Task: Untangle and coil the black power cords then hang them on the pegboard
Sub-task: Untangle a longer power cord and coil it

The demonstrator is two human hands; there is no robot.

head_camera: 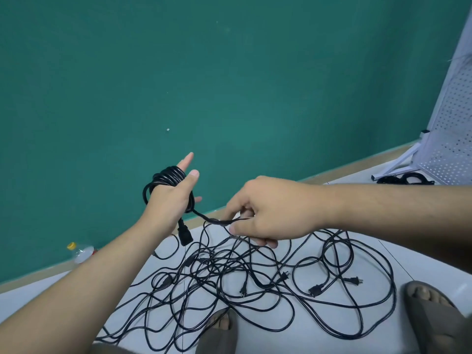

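bottle (81, 252): lower left, lying on its side at the foot of the green wall (204, 72), yellow cap, clear body.
L hand (169, 200): left of centre, raised, back twd cam. Index finger and thumb straight, not gripping; other fingers mostly hidden.
coil (168, 176): black cord wound several turns round the L hand, across palm and finger bases.
connector (185, 235): black socket end, hangs just below the L wrist.
strand (207, 218): runs from the coil down-right to the R hand, slight sag.
R hand (275, 213): centre, fingers curled, thumb + fingertips pinch the strand.
tangle (255, 282): rest of the black power cords, loose overlapping loops on the pale floor (408, 256), lower centre to lower right, several plugs showing.
feet: grey slippers, one bottom centre (217, 335) on the tangle's edge, one bottom right (434, 315).
pegboard (452, 123): white, perforated, far right edge, on a stand.
spare cords (406, 178): black bundle on the floor at the pegboard's base.
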